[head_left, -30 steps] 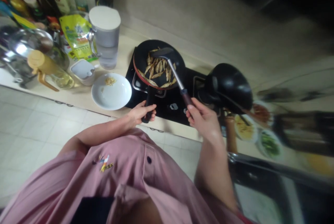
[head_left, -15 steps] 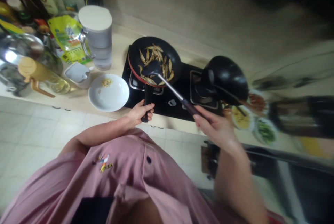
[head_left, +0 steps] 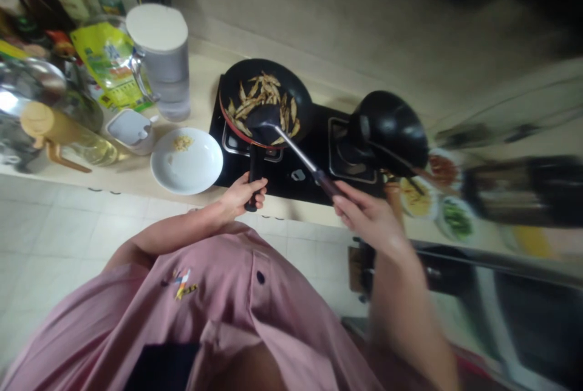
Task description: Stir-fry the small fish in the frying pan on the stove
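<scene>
My left hand (head_left: 246, 193) is wrapped round the black handle of a frying pan (head_left: 298, 90) that sits on the left burner of the stove. Inside the pan lie several small browned fish (head_left: 268, 87), spread mostly along the far and right sides. My right hand (head_left: 364, 215) is closed on the dark grip of a spatula (head_left: 296, 151) with a metal shaft. Its black head rests inside the pan among the fish, near the handle side. A white plate (head_left: 189, 169) with a little chopped yellowish food (head_left: 182, 142) stands left of the pan.
A black wok (head_left: 394, 130) occupies the right burner. Beyond it are small plates of yellow food (head_left: 415, 198), green pieces (head_left: 456, 219) and reddish food (head_left: 443, 170). On the left stand a water jug (head_left: 161, 63), an oil bottle (head_left: 68, 136), a white container (head_left: 131, 130) and a yellow-green pouch (head_left: 109, 63).
The spatula head has shifted slightly within the pan, and several fish now lie differently, with more along the left side. Both hands keep their holds. The whole view has shifted a little.
</scene>
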Demonstrator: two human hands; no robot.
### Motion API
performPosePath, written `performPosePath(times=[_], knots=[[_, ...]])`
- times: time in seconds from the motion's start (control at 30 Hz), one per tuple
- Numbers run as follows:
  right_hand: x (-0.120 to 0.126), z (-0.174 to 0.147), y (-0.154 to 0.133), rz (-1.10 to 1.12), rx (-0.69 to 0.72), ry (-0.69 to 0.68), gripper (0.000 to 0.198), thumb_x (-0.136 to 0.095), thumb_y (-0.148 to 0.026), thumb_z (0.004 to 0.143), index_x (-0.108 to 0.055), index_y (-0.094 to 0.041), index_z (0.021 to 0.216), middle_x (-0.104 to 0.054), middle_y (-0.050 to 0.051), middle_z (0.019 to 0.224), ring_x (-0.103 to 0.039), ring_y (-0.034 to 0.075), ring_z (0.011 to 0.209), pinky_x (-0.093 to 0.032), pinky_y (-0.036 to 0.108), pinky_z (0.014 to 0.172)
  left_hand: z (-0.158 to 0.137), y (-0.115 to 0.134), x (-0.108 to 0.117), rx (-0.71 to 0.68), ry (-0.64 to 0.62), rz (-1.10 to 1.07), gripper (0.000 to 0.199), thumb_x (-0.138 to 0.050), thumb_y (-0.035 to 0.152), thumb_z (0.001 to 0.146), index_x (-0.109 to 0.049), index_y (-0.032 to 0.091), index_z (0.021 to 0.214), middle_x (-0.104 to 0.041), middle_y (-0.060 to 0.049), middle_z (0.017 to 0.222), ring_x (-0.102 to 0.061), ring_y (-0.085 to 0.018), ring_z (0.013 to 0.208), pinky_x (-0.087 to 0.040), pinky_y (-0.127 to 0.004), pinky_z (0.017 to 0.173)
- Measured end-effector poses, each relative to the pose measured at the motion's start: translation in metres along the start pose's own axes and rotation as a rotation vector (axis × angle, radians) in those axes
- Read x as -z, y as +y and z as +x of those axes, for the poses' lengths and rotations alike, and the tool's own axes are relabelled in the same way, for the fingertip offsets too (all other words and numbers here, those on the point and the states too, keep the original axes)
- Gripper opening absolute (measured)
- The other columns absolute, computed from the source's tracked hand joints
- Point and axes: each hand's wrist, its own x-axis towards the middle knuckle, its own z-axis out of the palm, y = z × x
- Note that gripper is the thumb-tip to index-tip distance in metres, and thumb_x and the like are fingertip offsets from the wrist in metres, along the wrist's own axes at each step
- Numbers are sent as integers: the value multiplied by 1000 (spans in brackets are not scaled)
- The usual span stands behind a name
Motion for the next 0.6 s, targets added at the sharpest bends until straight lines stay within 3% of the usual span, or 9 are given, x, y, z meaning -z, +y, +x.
performPosePath(times=[0.17, 0.37, 0.6], knots=[[-17, 8, -12, 158, -26, 14, 68, -66, -50, 76, -56, -18, 134, -54, -2, 64, -41, 6, 46, -33, 19, 39, 3, -2, 1, 5, 8, 3, 21, -61, 15, 82, -40, 19, 82, -46, 3, 61, -38, -5, 42, -27, -17, 41], [0, 2, -3, 32, -7, -71, 66, -65, -51, 77, -57, -18, 133, -56, -1, 65, -42, 6, 48, -37, 20, 42, 4, -3, 3, 3, 1, -1, 20, -61, 16, 82, -41, 19, 82, -45, 4, 60, -37, -5, 41, -26, -17, 40], [25, -5, 6, -26, -69, 13, 67, -65, -51, 75, -57, -19, 133, -59, 0, 66, -45, 7, 49, -38, 20, 42, 5, -5, 4, -12, -2, 10, 26, -67, 19, 78, -42, 19, 81, -45, 4, 62, -37, -4, 43, -26, -16, 41]])
